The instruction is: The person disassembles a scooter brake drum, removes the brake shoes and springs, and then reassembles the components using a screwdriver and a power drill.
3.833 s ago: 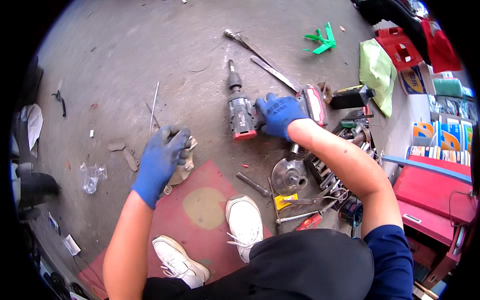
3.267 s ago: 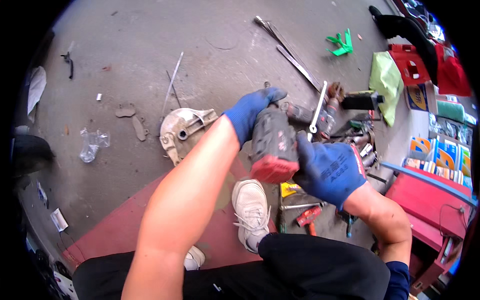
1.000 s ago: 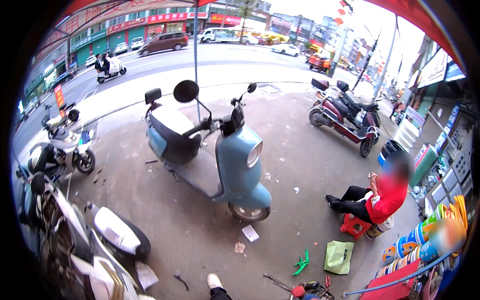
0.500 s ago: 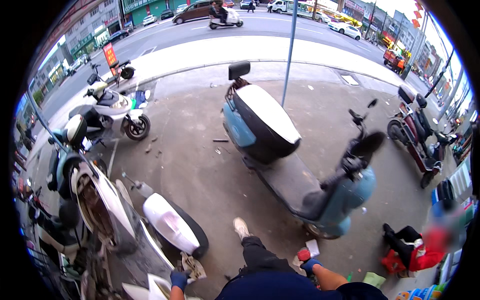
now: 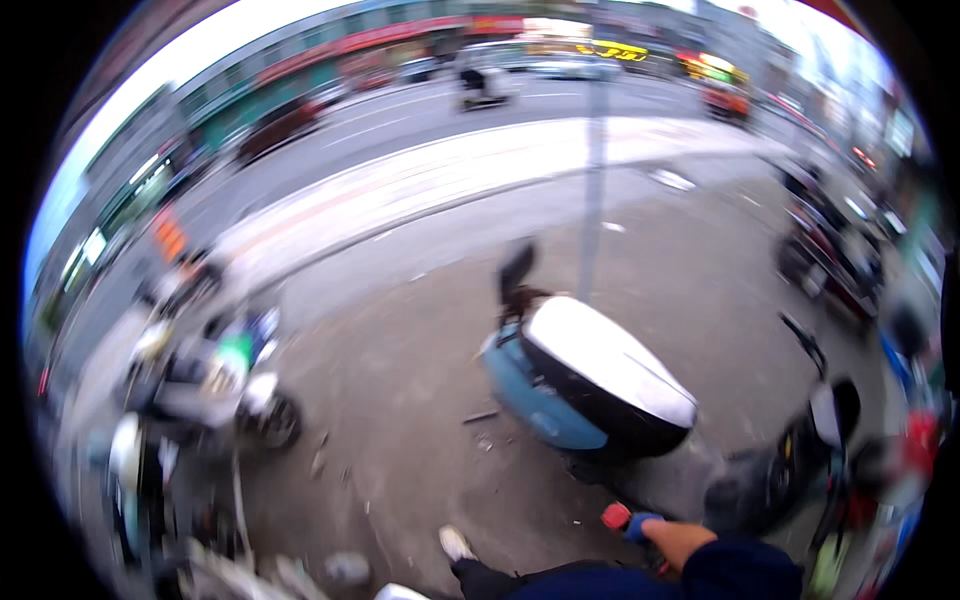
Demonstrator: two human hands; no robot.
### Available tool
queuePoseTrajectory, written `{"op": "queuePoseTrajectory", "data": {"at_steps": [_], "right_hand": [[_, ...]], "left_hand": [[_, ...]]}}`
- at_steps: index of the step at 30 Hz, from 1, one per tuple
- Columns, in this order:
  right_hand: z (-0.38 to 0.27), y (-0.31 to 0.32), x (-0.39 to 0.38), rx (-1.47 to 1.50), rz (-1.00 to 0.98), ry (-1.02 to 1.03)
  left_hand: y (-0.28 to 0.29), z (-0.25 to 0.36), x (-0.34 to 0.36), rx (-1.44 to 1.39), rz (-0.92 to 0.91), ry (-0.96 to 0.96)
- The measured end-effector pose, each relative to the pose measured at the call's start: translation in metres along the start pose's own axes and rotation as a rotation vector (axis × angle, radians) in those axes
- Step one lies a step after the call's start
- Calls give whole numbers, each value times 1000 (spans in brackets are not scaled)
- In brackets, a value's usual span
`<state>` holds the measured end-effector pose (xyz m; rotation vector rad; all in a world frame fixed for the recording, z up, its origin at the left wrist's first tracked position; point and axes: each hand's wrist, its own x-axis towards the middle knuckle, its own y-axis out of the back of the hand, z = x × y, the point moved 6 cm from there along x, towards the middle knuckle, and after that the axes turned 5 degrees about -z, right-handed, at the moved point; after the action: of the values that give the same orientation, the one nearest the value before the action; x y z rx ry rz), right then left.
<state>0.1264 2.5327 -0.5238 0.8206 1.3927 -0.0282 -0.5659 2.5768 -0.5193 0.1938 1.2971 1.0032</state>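
My right hand [image 5: 640, 526], in a blue glove, is closed round a red-ended tool [image 5: 616, 516]; blur hides the tool's exact kind. Just beyond it stands a light-blue scooter [image 5: 545, 400]. A rear box with a white top [image 5: 612, 358] sits on its back end, and its dark handlebar end [image 5: 800, 450] is off to the right, smeared by motion. The tool is below the box in the picture, and I cannot tell whether it touches the scooter. My left hand is out of the picture.
At the left is a white scooter [image 5: 262, 405], with more vehicle parts at the lower left. A grey pole [image 5: 594, 190] rises behind the blue scooter. A dark-red scooter [image 5: 825, 265] stands at the right, near a blurred person in red [image 5: 918, 445]. Beyond runs a road [image 5: 400, 125] with traffic.
The view has swung, so the scooters sit lower. My left hand and the white panel near it have largely dropped out of sight. My right hand still grips the red-ended tool.
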Motion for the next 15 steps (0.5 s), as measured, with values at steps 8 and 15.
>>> {"op": "queuePoseTrajectory", "data": {"at_steps": [8,15], "right_hand": [[-188,67,13,359,8,-174],[-289,28,62,679,-86,-280]], "left_hand": [[280,158,285,262,-160,-240],[445,160,442,-31,-189,-218]]}}
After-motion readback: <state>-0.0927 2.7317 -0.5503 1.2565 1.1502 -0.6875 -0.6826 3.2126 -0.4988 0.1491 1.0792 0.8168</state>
